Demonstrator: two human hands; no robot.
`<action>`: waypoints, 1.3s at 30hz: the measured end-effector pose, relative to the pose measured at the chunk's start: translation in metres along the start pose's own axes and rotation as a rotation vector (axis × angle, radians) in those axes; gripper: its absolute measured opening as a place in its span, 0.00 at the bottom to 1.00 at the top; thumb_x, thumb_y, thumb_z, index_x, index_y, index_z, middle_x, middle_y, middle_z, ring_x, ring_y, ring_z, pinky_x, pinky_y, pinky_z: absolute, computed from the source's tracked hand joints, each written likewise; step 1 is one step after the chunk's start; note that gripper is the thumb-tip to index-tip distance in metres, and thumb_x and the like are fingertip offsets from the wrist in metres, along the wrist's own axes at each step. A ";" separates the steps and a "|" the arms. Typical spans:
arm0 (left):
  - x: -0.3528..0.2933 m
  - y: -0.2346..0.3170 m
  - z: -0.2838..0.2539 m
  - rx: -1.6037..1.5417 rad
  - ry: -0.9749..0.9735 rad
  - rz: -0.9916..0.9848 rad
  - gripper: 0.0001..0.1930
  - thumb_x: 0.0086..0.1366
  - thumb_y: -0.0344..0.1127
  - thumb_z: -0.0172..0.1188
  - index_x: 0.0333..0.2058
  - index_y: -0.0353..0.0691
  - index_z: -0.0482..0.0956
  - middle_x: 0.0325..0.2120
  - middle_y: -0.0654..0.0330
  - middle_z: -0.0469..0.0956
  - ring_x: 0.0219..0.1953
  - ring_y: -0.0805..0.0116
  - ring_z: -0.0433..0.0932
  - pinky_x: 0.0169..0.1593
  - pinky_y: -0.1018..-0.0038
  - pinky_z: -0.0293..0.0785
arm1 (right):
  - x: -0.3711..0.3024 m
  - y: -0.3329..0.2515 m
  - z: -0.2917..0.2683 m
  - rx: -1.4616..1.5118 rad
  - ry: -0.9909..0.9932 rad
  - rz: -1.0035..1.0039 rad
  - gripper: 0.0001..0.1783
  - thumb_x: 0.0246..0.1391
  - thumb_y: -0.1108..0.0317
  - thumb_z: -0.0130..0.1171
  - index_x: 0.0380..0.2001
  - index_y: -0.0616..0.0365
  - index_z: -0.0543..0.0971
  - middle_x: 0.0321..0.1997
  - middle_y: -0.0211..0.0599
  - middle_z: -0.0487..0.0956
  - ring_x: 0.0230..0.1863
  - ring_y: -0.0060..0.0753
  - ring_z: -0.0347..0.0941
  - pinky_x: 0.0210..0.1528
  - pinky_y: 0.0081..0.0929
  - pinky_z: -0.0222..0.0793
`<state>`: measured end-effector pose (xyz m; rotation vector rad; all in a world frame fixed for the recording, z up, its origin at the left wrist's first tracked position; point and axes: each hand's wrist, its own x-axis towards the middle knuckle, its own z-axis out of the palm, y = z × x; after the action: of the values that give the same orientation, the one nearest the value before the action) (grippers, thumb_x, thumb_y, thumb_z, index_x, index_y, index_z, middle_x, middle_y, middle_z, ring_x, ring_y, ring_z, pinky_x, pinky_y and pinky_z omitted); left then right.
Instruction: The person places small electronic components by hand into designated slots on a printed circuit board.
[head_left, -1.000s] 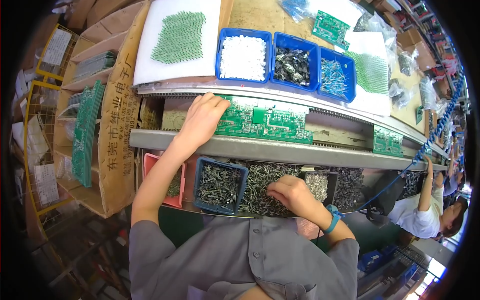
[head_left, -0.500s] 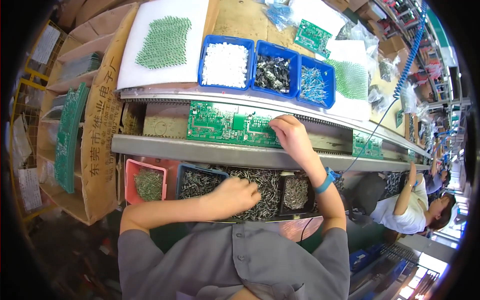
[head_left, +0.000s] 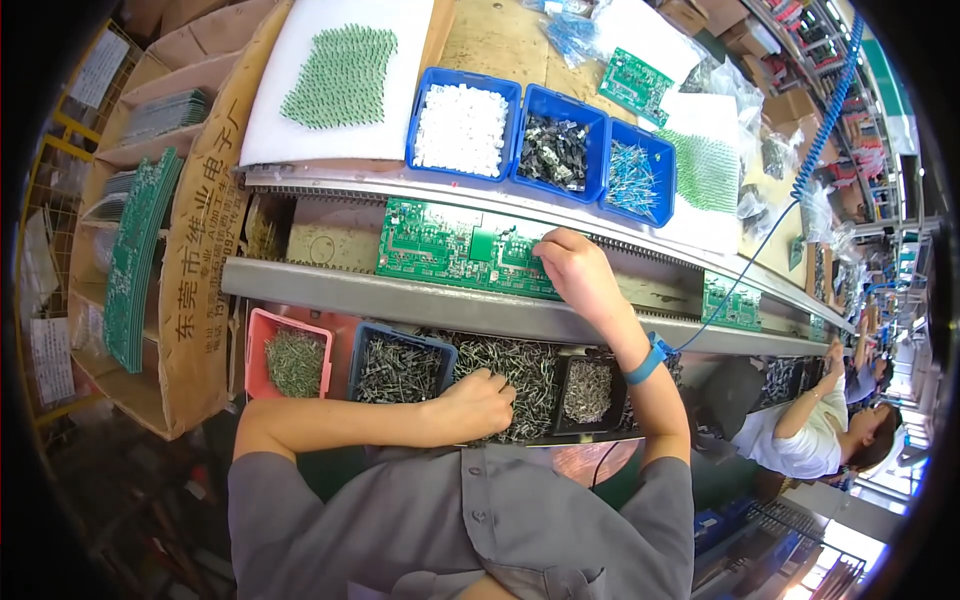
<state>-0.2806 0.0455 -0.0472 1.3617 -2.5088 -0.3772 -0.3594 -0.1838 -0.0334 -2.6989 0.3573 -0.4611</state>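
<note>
A green circuit board lies lengthwise in the rail track in front of me. At its right end my right hand is closed in a pinch, fingertips down at the board; whatever they hold is hidden. My left hand rests with curled fingers on the near part of a bin of small metal-leaded parts. Anything inside those fingers is out of sight. A blue wrist strap with a coiled cord circles my right wrist.
Beyond the rail stand blue bins of white parts, black parts and blue-bodied parts. Nearer are a pink bin, a blue-grey bin and a black tray. A cardboard box holds boards at left. A co-worker sits right.
My left hand has dropped slightly toward me over the metal parts. My right hand has shifted a little left along the board's end. The whole view has moved slightly.
</note>
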 end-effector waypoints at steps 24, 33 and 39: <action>-0.004 0.002 -0.011 -0.210 0.099 -0.037 0.03 0.53 0.31 0.54 0.26 0.39 0.74 0.25 0.59 0.74 0.32 0.65 0.76 0.32 0.68 0.72 | -0.004 -0.004 0.006 0.078 0.017 0.245 0.07 0.44 0.76 0.61 0.30 0.59 0.79 0.29 0.40 0.76 0.36 0.46 0.73 0.40 0.38 0.71; -0.007 -0.021 -0.044 -0.447 0.065 -0.141 0.05 0.54 0.28 0.53 0.31 0.36 0.70 0.26 0.55 0.75 0.33 0.54 0.77 0.35 0.63 0.75 | -0.018 -0.052 -0.013 -0.101 -0.030 0.128 0.16 0.42 0.71 0.64 0.37 0.57 0.76 0.26 0.38 0.72 0.31 0.43 0.72 0.33 0.38 0.69; -0.023 -0.072 -0.078 -0.806 0.232 -0.499 0.05 0.55 0.28 0.62 0.30 0.34 0.78 0.27 0.54 0.79 0.31 0.61 0.79 0.37 0.69 0.74 | -0.072 -0.100 -0.003 0.172 -0.470 -0.047 0.09 0.42 0.69 0.61 0.29 0.56 0.74 0.27 0.39 0.71 0.31 0.41 0.73 0.32 0.35 0.71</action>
<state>-0.1858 0.0187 -0.0013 1.5071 -1.5085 -1.1031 -0.4084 -0.0735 -0.0092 -2.5459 0.1138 0.1309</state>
